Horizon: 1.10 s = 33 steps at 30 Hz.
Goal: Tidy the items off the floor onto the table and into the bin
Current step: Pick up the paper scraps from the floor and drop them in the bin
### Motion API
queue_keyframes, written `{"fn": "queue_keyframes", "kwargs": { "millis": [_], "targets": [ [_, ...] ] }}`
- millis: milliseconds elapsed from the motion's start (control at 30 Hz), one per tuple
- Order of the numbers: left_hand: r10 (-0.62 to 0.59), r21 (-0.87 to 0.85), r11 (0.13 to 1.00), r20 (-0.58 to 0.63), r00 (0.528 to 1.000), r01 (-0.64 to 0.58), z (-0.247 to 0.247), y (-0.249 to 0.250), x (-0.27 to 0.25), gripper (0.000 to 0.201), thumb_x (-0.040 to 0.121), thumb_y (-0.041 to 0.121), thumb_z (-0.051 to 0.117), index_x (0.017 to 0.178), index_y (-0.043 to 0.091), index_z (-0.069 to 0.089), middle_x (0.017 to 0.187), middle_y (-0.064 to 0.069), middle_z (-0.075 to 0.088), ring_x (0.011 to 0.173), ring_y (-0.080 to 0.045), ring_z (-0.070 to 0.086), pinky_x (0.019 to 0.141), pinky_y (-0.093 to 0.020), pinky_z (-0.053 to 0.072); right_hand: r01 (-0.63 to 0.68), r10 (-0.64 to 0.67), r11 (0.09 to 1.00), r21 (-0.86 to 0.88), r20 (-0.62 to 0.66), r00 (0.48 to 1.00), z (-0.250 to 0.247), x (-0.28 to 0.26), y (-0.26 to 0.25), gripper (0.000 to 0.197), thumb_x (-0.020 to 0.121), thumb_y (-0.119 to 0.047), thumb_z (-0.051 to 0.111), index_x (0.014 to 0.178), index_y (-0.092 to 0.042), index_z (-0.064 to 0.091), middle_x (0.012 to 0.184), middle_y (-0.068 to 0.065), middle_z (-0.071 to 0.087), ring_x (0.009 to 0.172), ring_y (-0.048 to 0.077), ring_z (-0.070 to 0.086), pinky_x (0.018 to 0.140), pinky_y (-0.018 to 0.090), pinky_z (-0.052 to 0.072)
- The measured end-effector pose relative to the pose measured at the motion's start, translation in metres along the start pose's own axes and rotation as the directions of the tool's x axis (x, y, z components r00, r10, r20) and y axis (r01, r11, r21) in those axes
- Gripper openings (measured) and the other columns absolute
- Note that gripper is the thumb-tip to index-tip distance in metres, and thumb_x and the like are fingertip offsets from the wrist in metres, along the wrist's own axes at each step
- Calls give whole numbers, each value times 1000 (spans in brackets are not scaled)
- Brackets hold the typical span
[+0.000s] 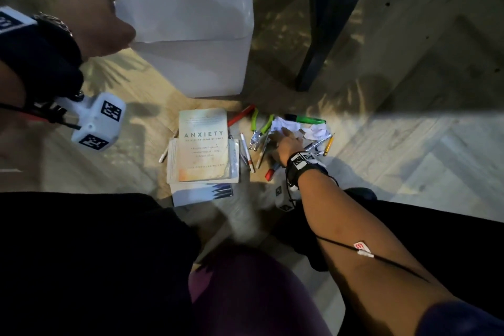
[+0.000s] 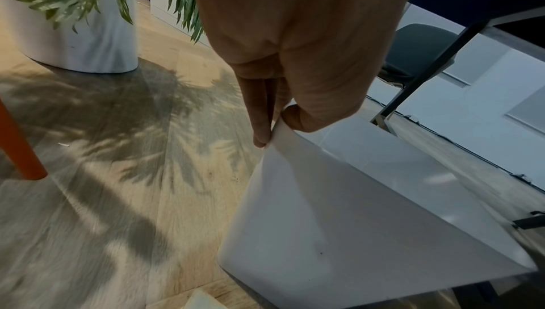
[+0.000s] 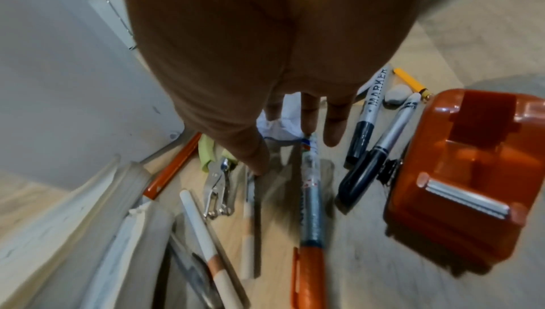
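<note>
Underfoot, wooden floor [image 1: 409,144], leaf-shadowed.

The head view looked steeply down from above onto the pale wood floor [image 1: 409,144], taking in both forearms. The left wrist view sat close behind the left hand [image 2: 298,41], facing along the fingers at the rim of the white plastic bin [image 2: 339,209]; the head view shared that bin [image 1: 191,63]. The right wrist view hung low over the floor behind the right hand [image 3: 265,45]; it shared the green-handled metal pliers [image 3: 216,188] with the head view [image 1: 257,131].
</note>
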<state>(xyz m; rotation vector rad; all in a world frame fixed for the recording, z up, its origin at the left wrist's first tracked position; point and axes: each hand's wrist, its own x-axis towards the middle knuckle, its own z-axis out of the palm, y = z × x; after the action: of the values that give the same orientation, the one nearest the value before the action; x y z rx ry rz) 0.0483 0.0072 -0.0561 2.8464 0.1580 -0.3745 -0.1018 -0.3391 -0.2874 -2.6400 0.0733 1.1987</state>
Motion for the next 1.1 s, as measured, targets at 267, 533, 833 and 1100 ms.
{"fn": "queue_keyframes", "kwargs": {
  "millis": [267,533,833,1100],
  "targets": [
    [-30,-8,1000,-12,999,30,0,-4,4,89,75,8,68,156,16,31,103,-21,71,104,-41,65,91,-49,51,-80,181,958,274,-367,913,13,-13,-3,29,89,-17,63,115,-21,77,116,13,75,116,39,64,98,49,55],
    [8,68,998,-15,1000,-7,-5,-3,5,88,81,8,65,159,12,25,123,-26,62,114,-46,57,88,-47,47,547,323,623,559,-821,471,-98,-81,-104,26,82,-10,65,108,-12,67,104,7,71,97,26,69,87,44,58],
    [-6,2,1000,23,1000,5,-7,2,2,69,80,6,62,147,5,43,113,-24,64,104,-43,60,78,-43,49,771,-30,636,26,-998,58,-199,-119,-197,24,83,-1,70,106,7,71,103,20,72,95,31,70,84,33,57],
    [1,-17,1000,31,1000,-1,-4,2,3,61,81,7,60,142,5,48,115,-24,64,103,-43,59,75,-39,46,595,77,743,307,-922,380,-167,-62,-126,33,93,-29,62,121,-14,72,133,11,66,127,25,62,107,35,51]
  ]
}}
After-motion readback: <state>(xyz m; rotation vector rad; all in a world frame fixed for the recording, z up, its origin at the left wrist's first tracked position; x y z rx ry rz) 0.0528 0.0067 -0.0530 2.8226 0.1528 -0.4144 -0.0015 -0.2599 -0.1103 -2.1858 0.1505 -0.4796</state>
